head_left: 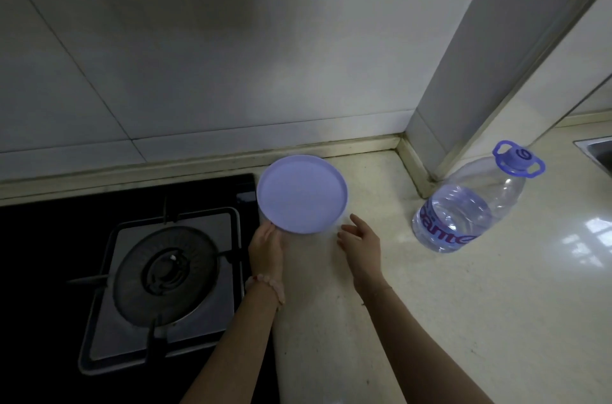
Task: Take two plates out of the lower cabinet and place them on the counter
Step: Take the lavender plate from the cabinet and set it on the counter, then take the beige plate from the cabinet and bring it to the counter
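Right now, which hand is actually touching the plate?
The left hand, the one with the bead bracelet: its fingers meet the near-left rim of the lilac plate. The right hand is open beside the plate, clear of its rim.

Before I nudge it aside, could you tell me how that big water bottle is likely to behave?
The water bottle looks roughly half full, so probably heavy and inclined to slosh. Its thin clear walls may flex under a squeeze. It stands upright on the smooth counter, so it would likely slide rather than tip.
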{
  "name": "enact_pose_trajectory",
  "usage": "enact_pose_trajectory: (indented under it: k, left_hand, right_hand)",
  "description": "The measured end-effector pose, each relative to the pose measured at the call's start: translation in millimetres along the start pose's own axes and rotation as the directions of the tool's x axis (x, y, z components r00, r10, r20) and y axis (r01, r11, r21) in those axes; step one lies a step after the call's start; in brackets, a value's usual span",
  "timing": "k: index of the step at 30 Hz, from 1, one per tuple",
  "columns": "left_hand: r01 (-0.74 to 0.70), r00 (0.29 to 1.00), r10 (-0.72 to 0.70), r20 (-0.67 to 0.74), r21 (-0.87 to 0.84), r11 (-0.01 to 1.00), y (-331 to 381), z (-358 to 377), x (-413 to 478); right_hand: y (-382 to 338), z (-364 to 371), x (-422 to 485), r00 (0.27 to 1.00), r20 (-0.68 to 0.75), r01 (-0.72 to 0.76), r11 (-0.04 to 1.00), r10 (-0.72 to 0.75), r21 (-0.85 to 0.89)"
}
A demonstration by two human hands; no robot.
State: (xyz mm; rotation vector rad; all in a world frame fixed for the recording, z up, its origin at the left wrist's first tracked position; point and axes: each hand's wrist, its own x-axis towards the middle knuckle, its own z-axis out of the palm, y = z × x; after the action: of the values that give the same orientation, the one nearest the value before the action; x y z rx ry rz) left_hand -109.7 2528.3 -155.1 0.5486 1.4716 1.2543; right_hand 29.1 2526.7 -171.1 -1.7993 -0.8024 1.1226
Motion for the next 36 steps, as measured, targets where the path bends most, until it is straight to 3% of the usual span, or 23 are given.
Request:
enact_pose_trajectory:
  k: [6,14,25,36]
  left_hand:
    - [0.123,0.991,-0.129,-0.044,-0.120,0.985,-1,0,-31]
    - [0.006,1.000,-0.006,-0.002,-0.125,0.992,-1,-22,-114]
    - [-0.073,0.990,0.055,-0.130,-0.142,0.987,-26,-79,-239]
    - [-0.180,0.930,0.120,-0.347,-0.147,0.973,-47,-183,-313]
  right_hand:
    - [4,-26,-32,0.999,0.036,0.021,0.993,-0.026,0.120]
    - [14,-62,-98,0.987,0.123,0.069,0.960,-0.105,0.270]
    - [49,-100,-200,0.934,0.308,0.101,0.962,-0.180,0.253]
    - [75,-60,-298,0.796,0.575,0.143,0.981,-0.192,0.129]
